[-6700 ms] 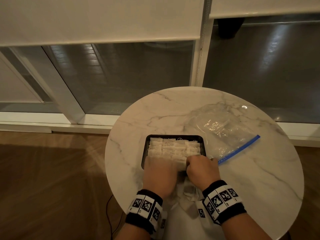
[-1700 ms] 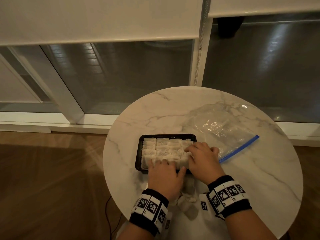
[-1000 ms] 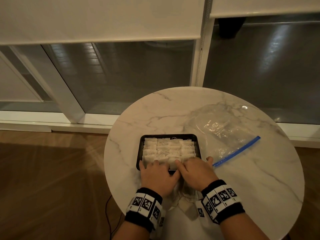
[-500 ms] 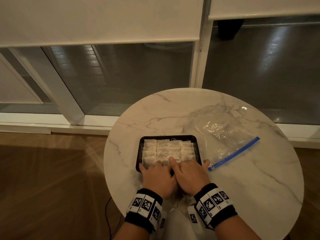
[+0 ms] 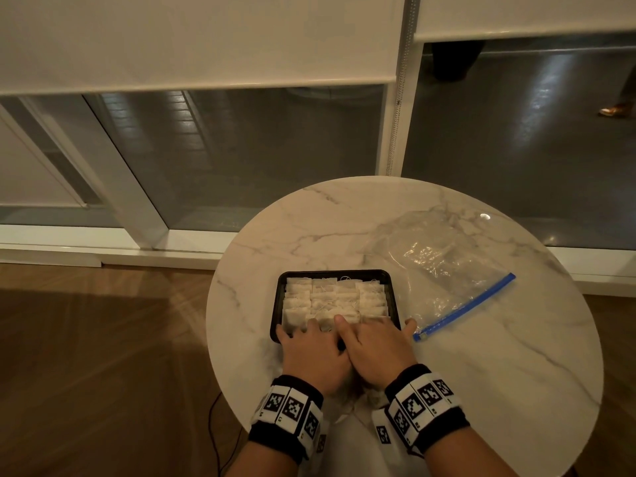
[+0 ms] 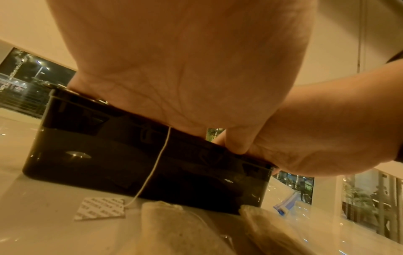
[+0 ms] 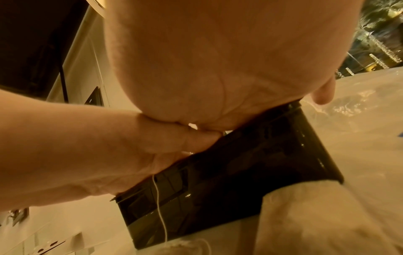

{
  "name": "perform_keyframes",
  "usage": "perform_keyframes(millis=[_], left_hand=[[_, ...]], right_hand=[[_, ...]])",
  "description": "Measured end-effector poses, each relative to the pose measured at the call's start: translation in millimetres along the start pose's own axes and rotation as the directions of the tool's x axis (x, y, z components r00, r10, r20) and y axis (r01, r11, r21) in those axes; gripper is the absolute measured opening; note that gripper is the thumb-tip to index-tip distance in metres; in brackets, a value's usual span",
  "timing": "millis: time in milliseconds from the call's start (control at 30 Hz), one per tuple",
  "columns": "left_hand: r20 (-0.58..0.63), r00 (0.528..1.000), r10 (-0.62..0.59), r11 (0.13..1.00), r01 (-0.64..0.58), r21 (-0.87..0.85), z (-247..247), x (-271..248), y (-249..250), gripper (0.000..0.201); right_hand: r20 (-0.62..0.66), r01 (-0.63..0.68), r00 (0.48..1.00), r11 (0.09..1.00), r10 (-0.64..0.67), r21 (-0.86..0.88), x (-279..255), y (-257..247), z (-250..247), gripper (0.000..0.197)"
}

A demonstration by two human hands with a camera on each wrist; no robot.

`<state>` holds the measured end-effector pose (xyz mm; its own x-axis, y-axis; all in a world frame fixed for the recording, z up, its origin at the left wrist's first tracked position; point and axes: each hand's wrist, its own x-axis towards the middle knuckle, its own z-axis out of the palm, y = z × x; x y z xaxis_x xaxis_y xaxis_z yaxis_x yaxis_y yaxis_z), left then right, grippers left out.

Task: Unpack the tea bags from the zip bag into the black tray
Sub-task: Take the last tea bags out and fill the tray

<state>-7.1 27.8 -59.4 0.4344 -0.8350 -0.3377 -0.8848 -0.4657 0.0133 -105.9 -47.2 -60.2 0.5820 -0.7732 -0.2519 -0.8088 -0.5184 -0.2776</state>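
Pressing flat, your left hand (image 5: 315,352) and right hand (image 5: 377,347) lie fingers straight on the tea bags (image 5: 335,299) filling the tray (image 5: 395,304), lower centre. Bags seem light, soft; pinch them gently by an edge.

Round marble table (image 5: 516,356); wood floor (image 5: 103,373); roller blinds (image 5: 206,39) over dark windows (image 5: 275,149).

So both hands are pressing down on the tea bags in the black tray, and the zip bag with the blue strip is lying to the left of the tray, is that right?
Not quite. The zip bag lies to the right of the black tray, as the head view shows. The rest holds: the left hand and right hand press on the tea bags.
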Motion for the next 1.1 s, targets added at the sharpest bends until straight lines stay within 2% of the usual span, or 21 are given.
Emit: perform_keyframes(millis=[333, 433, 500, 567, 667, 733, 800, 833, 900, 1000, 1100], left_hand=[[-0.004, 1.000, -0.019, 0.998, 0.019, -0.061, -0.7, -0.6, -1.1, 0.056], [-0.074, 0.997, -0.023, 0.989, 0.012, -0.147, -3.7, -2.7, -5.4, 0.049], [-0.159, 0.987, -0.031, 0.976, -0.004, -0.220, -7.2, -5.2, -9.5, 0.046], [-0.272, 0.960, -0.059, 0.953, -0.027, -0.302, -11.8, -9.1, -14.3, 0.044], [-0.436, 0.890, -0.135, 0.902, -0.071, -0.425, -17.8, -14.6, -23.4, 0.033], [-0.496, 0.845, -0.200, 0.855, -0.097, -0.510, -20.8, -20.1, -29.4, 0.023], [-0.510, 0.826, -0.241, 0.800, -0.129, -0.587, -23.6, -25.6, -33.7, 0.013], [-0.486, 0.838, -0.249, 0.762, -0.140, -0.632, -25.4, -27.8, -35.1, 0.013], [-0.384, 0.897, -0.218, 0.714, -0.122, -0.690, -26.6, -31.1, -36.6, 0.017], [-0.242, 0.966, -0.091, 0.753, -0.092, -0.652, -20.5, -33.3, -36.1, 0.016], [-0.173, 0.984, 0.047, 0.809, -0.139, -0.571, -11.8, -36.4, -24.0, 0.009]], right_hand=[[0.020, 0.050, 0.999, 0.999, -0.050, 0.022, -2.0, 0.6, -4.0, 0.068], [0.015, 0.069, 0.997, 0.996, -0.070, 0.063, -5.5, 4.7, -12.2, 0.053], [-0.048, 0.086, 0.996, 0.991, -0.082, 0.099, -7.2, 10.8, -17.3, 0.043], [-0.136, 0.118, 0.986, 0.976, -0.094, 0.181, -9.8, 18.6, -22.2, 0.034], [-0.252, 0.187, 0.962, 0.928, -0.106, 0.323, -14.8, 31.8, -30.5, 0.022], [-0.332, 0.226, 0.940, 0.878, -0.082, 0.423, -19.6, 40.3, -36.4, 0.018], [-0.382, 0.223, 0.924, 0.837, -0.017, 0.501, -22.8, 48.9, -40.3, 0.015], [-0.390, 0.207, 0.921, 0.823, 0.019, 0.528, -23.8, 53.1, -41.3, 0.017], [-0.370, 0.163, 0.926, 0.805, 0.075, 0.571, -25.8, 61.4, -40.6, 0.022], [-0.256, 0.051, 0.960, 0.822, 0.117, 0.568, -27.6, 70.6, -38.0, 0.027], [-0.023, -0.096, 0.992, 0.843, 0.127, 0.530, -28.3, 70.9, -37.4, 0.026]])
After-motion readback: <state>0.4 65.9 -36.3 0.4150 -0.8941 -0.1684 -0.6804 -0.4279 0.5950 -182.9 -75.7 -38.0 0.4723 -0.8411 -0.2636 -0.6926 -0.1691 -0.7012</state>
